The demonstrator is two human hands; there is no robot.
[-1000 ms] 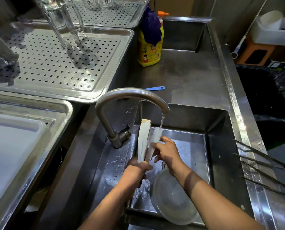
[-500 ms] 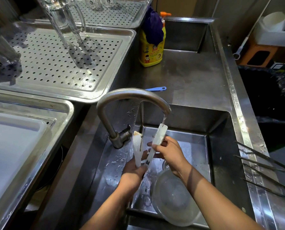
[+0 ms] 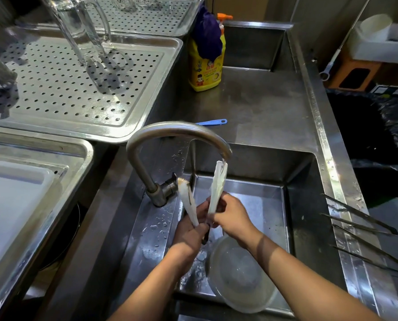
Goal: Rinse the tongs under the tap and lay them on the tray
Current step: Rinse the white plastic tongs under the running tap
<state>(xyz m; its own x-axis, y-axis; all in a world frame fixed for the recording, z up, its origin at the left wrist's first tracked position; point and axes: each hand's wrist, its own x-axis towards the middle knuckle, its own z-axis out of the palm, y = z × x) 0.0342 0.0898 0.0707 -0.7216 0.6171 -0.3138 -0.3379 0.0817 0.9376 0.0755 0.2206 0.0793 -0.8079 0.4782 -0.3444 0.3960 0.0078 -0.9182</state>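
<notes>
A stainless steel tabletop (image 3: 258, 107) is stretching toward 12 o'clock, catching dull light. A yellow soap bottle (image 3: 206, 72) is standing on it at 12 o'clock. At 3 o'clock a black bin bag (image 3: 367, 140) is sitting beside it. At 2 o'clock a white tub (image 3: 378, 52) is resting on an orange stand (image 3: 353, 70).

A single head-worn camera is looking forward and steeply down into a steel sink (image 3: 304, 205) from above the person's own forearms. It is sitting close – the left hand (image 3: 191, 235) and right hand (image 3: 232, 218), both holding the white tongs (image 3: 217, 184), are falling near the middle of the frame, just under the curved tap (image 3: 170, 133). The wide lens is bending the edges, taking in a perforated drain tray (image 3: 77, 89) at upper left, a yellow detergent bottle (image 3: 205, 72) at the top and a black bin bag (image 3: 367, 135) at right.
</notes>
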